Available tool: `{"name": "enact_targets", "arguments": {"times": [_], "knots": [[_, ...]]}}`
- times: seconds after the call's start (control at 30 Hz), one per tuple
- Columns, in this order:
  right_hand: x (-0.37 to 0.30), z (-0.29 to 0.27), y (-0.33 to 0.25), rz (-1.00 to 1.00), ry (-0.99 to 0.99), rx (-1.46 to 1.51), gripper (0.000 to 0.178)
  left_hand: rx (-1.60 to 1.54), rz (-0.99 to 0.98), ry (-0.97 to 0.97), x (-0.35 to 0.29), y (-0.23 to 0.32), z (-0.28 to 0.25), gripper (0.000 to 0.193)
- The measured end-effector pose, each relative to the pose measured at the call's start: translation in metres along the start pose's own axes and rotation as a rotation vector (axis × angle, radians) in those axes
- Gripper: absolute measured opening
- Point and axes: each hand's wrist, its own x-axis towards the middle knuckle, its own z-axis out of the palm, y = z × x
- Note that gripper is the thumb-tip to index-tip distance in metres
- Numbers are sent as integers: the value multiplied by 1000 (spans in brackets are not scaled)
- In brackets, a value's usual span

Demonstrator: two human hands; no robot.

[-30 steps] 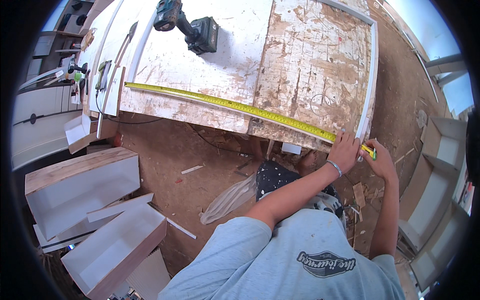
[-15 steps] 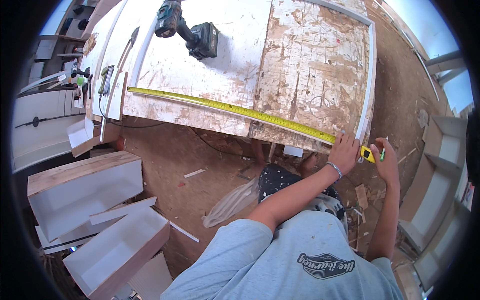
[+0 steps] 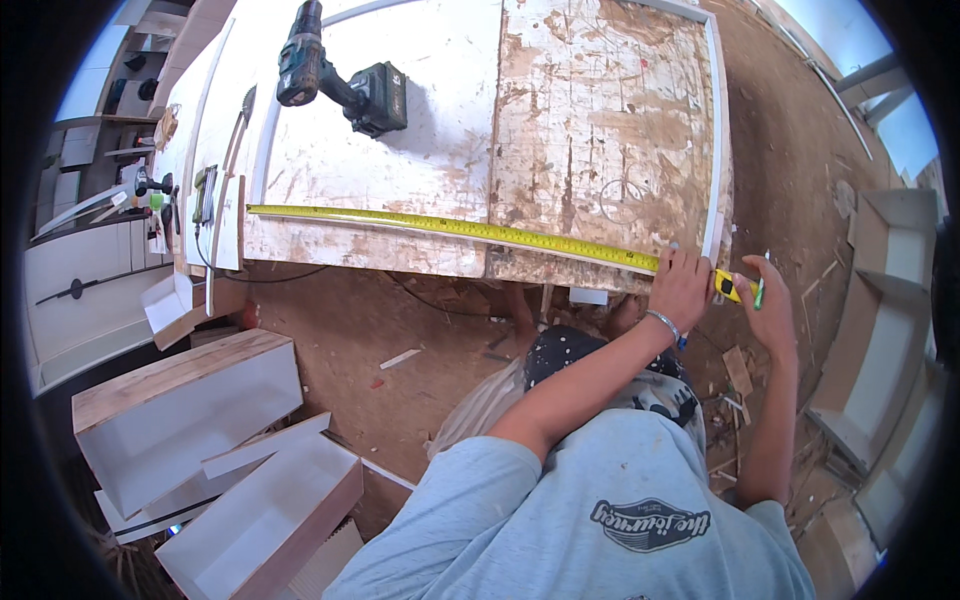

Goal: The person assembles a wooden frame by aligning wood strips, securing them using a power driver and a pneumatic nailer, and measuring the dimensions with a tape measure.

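Two hands on yellow tape measure (image 3: 470, 229) across worn counter (image 3: 600, 120) (sawdust floor (image 3: 420, 330)): left hand (image 3: 680, 285) presses blade, right hand (image 3: 768, 305) grips case and pencil (image 3: 761, 291).

Bright daylight is flooding the scene; a short, hard shadow is being thrown toward three o'clock by the cordless drill (image 3: 340, 80). Straight edges are being bent toward the rim, which is being blacked out all round.
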Motion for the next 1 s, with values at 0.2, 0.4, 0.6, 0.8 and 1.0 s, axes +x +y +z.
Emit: {"name": "enact_targets", "arguments": {"times": [0.2, 0.4, 0.6, 0.8, 1.0], "knots": [[-3, 16, 3, -72, -31, 5, 41, -11, -7, -30, -2, -2, 4, 24], [6, 17, -3, -76, -118, -44, 38, 25, 3, -26, -2, -3, 4, 26], [27, -2, -15, -12, -375, -75, 41, 12, -10, -85, -2, -3, 4, 28], [46, 3, -9, 20, -511, -152, 41, -1, -12, -60, -2, -4, 7, 25], [55, 2, 4, -89, -584, -181, 41, -11, -59, -68, 1, 2, -1, 23]]}}
